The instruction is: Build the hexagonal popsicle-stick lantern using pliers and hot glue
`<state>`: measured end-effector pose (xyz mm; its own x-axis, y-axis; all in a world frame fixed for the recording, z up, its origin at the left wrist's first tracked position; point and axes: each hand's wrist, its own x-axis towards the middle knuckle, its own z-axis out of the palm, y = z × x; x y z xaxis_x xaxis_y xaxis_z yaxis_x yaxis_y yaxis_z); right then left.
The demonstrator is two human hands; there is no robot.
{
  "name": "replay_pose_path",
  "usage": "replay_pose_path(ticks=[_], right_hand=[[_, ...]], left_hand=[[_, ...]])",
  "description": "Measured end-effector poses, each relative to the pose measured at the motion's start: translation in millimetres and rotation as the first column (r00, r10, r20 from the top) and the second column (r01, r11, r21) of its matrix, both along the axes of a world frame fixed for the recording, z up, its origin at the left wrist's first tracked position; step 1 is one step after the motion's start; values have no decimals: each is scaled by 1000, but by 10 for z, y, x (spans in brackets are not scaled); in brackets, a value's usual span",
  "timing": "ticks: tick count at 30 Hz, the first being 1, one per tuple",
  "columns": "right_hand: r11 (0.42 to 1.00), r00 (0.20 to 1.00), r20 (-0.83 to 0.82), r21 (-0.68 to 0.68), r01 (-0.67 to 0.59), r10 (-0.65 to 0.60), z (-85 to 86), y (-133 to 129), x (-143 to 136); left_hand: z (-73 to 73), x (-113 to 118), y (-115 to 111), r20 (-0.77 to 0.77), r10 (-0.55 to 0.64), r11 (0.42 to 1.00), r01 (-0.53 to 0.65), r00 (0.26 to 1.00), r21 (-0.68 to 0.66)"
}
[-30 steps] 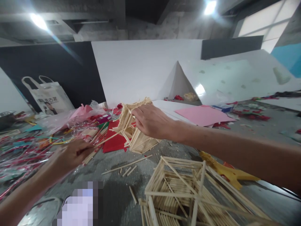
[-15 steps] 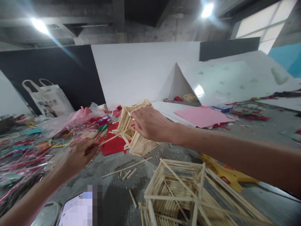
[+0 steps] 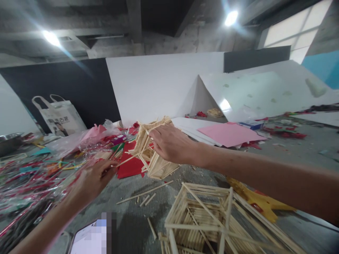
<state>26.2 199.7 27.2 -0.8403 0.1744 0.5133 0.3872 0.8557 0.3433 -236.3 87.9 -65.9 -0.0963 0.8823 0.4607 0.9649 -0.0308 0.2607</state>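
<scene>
A small model built of thin wooden sticks (image 3: 159,167) stands tilted on the floor, partly over red paper (image 3: 129,165). My right hand (image 3: 172,143) is closed on its upper part and hides some of it. To the left, my left hand (image 3: 102,176) pinches a thin wooden stick (image 3: 128,160), whose far end reaches the model's near side; whether it touches cannot be made out. Closer to me stands a larger open frame of wooden sticks (image 3: 198,225). Several loose stick pieces (image 3: 147,192) lie between the two models.
A phone (image 3: 88,238) lies at the lower left. Plastic wrappers and craft scraps (image 3: 53,176) cover the left side. Pink paper (image 3: 230,134) rests on white sheets behind, and a yellow tool-like object (image 3: 259,203) sits beneath my right forearm. A tote bag (image 3: 63,118) leans at the back.
The whole view has shifted slightly, with the scene sitting a little lower. My left hand has moved slightly toward the model with the stick. My right hand keeps its grip.
</scene>
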Motion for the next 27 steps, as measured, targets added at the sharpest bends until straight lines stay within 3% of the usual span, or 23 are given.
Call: replay_pose_path(ticks=[4, 9, 15, 23, 27], right_hand=[[1000, 1000, -7, 6, 3, -3, -11, 2, -2], [1000, 1000, 1, 0, -2, 2, 4, -14, 4], [1000, 1000, 1, 10, -8, 8, 13, -20, 9], [1000, 1000, 4, 8, -5, 5, -5, -11, 25], [1000, 1000, -2, 4, -22, 22, -7, -28, 52]], left_hand=[[82, 89, 9, 3, 1, 998, 0, 1000, -66], [115, 180, 36, -60, 36, 998, -39, 998, -57], [65, 56, 2, -32, 37, 998, -38, 999, -55], [189, -22, -139, 3, 116, 993, -116, 993, 11], [162, -54, -117, -14, 125, 992, -125, 992, -21]])
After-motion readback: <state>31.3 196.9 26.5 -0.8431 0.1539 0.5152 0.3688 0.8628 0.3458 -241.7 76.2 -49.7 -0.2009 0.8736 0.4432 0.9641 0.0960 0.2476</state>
